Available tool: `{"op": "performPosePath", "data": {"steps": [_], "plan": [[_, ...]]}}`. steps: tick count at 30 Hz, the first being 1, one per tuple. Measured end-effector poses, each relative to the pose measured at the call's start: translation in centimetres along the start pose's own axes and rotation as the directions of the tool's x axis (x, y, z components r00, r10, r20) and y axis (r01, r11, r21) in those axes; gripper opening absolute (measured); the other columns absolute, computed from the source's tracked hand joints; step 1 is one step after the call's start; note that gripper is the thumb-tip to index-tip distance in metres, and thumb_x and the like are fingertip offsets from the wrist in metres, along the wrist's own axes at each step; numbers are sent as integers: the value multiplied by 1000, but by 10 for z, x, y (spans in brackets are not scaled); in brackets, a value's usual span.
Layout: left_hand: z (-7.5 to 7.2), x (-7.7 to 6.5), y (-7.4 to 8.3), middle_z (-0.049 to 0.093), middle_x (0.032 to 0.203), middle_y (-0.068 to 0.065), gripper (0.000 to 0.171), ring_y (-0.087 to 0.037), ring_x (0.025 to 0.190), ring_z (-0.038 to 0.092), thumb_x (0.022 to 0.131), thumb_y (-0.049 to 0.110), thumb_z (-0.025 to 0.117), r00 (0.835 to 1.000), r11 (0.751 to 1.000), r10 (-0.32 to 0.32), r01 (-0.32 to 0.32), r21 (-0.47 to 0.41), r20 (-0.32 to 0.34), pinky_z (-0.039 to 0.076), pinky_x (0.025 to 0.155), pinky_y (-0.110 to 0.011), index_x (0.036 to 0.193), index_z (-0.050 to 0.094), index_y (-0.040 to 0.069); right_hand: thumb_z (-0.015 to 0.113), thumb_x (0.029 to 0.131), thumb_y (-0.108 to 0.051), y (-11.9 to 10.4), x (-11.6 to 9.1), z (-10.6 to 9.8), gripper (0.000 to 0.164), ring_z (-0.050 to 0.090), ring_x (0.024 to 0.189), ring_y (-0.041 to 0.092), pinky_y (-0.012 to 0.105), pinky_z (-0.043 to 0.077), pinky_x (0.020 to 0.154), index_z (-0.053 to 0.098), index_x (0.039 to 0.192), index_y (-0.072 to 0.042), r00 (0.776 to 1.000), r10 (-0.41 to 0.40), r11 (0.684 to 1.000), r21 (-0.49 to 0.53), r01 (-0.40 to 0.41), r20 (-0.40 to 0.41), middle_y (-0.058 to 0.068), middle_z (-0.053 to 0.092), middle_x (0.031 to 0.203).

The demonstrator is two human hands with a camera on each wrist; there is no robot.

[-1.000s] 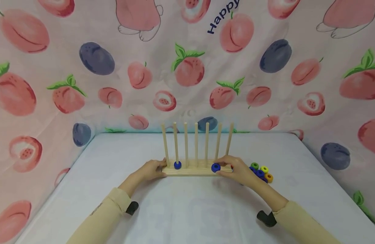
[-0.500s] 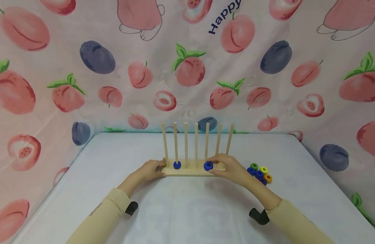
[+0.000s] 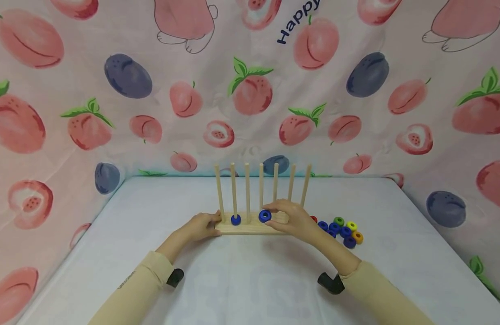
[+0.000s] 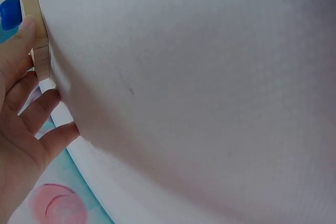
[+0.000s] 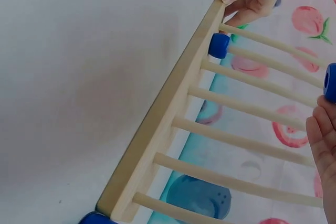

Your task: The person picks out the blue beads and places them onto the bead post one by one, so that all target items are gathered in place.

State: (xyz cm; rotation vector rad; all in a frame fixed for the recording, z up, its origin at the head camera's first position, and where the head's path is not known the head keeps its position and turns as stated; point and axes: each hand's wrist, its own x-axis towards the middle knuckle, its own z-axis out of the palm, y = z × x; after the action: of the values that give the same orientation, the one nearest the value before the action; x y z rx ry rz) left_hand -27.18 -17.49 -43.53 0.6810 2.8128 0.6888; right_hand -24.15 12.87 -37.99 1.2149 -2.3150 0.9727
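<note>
A wooden peg stand holds a row of several upright pegs on a long base. My left hand grips the base's left end, its thumb on the front, as the left wrist view also shows with the hand. One blue bead sits at the bottom of the second peg from the left. Between thumb and fingers my right hand pinches another blue bead, its hole facing the head camera, in front of the middle pegs. The right wrist view catches that bead at its right edge, off the pegs.
Right of the stand lie several loose beads: blue, green, yellow, orange and a partly hidden red one. A white cloth covers the table. Behind it hangs a fruit-print curtain.
My right hand has carried the blue bead leftward along the stand, from near the right pegs to the middle, and slightly upward. More loose beads show behind it. The left hand stays put.
</note>
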Motion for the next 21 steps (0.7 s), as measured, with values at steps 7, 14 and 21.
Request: {"op": "performPosePath", "data": {"steps": [7, 14, 21], "plan": [[-2, -1, 2, 43, 142, -19, 49, -42, 129, 43, 86, 20, 69, 1000, 1000, -11, 11, -5, 11, 35, 108, -52, 127, 56, -3, 78, 73, -5, -4, 12, -3, 41, 65, 88, 21, 33, 57, 78, 65, 111, 1, 998, -61, 998, -25, 61, -5, 12, 70, 101], [-2, 0, 3, 47, 139, -21, 49, -42, 126, 46, 84, 20, 70, 1000, 1000, -17, 17, -3, 3, 37, 106, -52, 126, 57, -3, 78, 73, -5, -10, 26, -9, 38, 66, 93, 23, 35, 57, 80, 66, 109, 1, 997, -74, 997, 2, 75, -8, 12, 69, 103], [-1, -1, 4, 49, 137, -21, 49, -42, 123, 49, 84, 20, 70, 1000, 1000, -11, 11, -6, 3, 39, 105, -51, 126, 57, -3, 77, 76, -7, -18, 42, -12, 37, 65, 95, 23, 35, 55, 84, 66, 110, 1, 998, -56, 998, -15, 56, -2, 12, 70, 104]]}}
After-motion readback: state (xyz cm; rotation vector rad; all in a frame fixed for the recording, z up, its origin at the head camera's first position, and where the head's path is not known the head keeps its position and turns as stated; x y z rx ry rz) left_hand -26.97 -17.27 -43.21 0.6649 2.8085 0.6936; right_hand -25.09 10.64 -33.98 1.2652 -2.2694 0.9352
